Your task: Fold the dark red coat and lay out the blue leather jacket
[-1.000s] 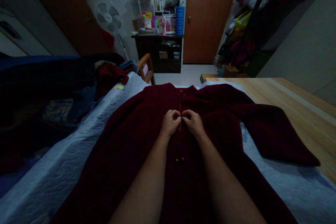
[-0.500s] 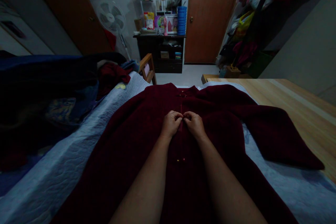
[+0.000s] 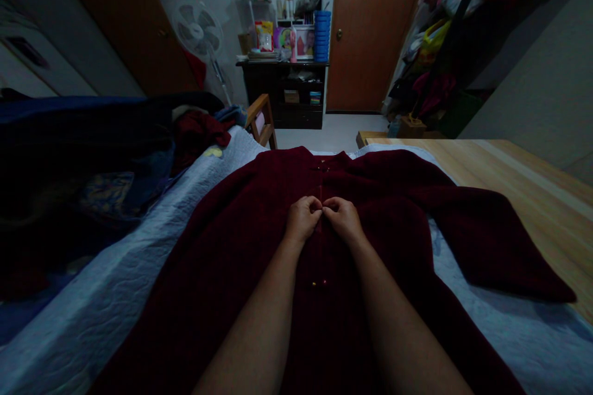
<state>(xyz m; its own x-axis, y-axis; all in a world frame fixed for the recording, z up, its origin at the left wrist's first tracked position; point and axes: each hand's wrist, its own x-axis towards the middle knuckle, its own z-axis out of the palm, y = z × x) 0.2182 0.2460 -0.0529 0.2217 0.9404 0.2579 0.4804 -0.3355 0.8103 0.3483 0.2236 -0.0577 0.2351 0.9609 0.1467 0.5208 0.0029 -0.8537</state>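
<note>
A dark red coat (image 3: 241,241) lies spread on the bed, its collar at the far end and one sleeve bent out to the right. Over its front opening, my left hand (image 3: 302,217) and my right hand (image 3: 341,217) meet with their fingertips pinched, almost touching. Both are closed on the coat's front edges; any small fastener between the fingertips is hidden. Nearer to me on the same line sits a small shiny fastener (image 3: 319,284), and another fastener (image 3: 323,168) shows just below the collar.
A pale blue quilted cover (image 3: 139,259) lies under the coat. Dark clothes (image 3: 83,154) are heaped on the left. Along the right runs a wooden board (image 3: 523,179). Behind stand a wooden chair (image 3: 260,120), a white fan (image 3: 197,31) and a dark cabinet (image 3: 259,89).
My hands stay at the same spot on the coat's front, with only a slight shift of the fingertips. The coat lies as before.
</note>
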